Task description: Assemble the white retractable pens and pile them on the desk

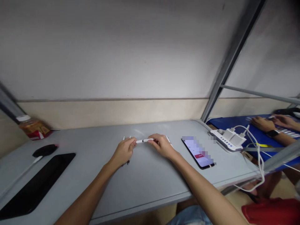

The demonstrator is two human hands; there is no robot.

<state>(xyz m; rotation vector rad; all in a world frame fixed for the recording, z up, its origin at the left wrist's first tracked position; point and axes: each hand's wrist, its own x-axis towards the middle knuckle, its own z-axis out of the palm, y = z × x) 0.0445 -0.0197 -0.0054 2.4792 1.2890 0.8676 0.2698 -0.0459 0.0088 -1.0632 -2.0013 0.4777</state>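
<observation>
Both hands meet over the middle of a grey table (145, 181). My left hand (123, 151) and my right hand (162, 145) each pinch one end of a thin white pen (144, 141) held level between them. More white pens (127, 137) lie on the table just behind my left hand, and a dark-tipped one (128, 162) pokes out under it. Another white pen (169, 140) lies just beyond my right hand.
A lit phone (198, 153) lies right of my hands. A white power strip (226, 141) with chargers and cables sits at the table's right end. A black pad (35, 184), a black mouse (45, 150) and a bottle (35, 127) lie left. Another person's hands (276, 122) work at a blue table.
</observation>
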